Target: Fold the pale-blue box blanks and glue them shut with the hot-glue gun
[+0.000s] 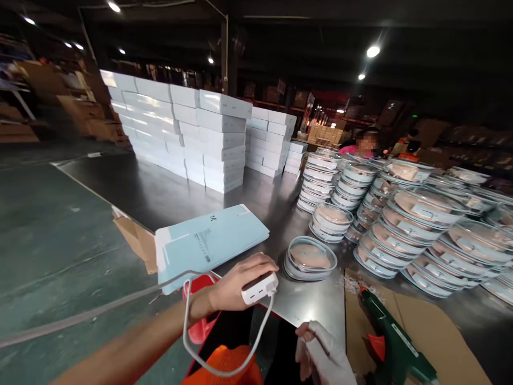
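My left hand is closed around a white power bank, whose end shows ports and a plugged-in white cable that loops down and back past the forearm. Near the table's front edge, my right hand, with a whitish covering on part of it, has loosely bent fingers and no visible object in them. A stack of flat light-blue printed cardboard sheets lies just beyond my left hand. Ahead of my right hand sits a round clear-lidded container with pinkish contents.
White boxes form a tall wall on the metal table. Stacked round containers fill the right side. A green glue gun lies on brown cardboard. Behind the stacks is a person in pink.
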A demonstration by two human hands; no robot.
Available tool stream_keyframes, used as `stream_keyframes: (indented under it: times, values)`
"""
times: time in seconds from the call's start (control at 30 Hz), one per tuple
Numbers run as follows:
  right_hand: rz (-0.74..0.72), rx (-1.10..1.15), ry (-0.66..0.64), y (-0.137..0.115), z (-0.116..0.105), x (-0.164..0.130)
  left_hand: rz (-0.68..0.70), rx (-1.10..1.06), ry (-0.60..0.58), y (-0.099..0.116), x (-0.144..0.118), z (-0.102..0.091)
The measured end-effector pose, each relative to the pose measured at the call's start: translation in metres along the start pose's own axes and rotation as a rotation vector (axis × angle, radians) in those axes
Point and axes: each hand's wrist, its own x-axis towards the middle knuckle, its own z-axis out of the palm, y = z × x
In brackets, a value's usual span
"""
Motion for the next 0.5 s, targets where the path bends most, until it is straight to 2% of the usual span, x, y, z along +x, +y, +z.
stream_keyframes:
  times: [0.13, 0.3, 0.4, 0.5]
  values:
    - [0.003, 0.012, 0.113, 0.009, -0.007, 0.005, 0.149, 0.149, -0.258, -0.024, 0.010, 0.006]
    - [-0.082, -0.115, 0.198, 0.024, -0.004, 0.024, 0.275, 0.278, -0.523, -0.039, 0.016, 0.016]
    - [-0.108, -0.217, 0.084, 0.025, 0.006, 0.038, 0.314, 0.321, -0.627, -0.050, 0.020, 0.015]
    - [-0.197, -0.315, -0.086, 0.028, 0.019, 0.049, 0.268, 0.367, -0.628, -0.060, 0.017, 0.012]
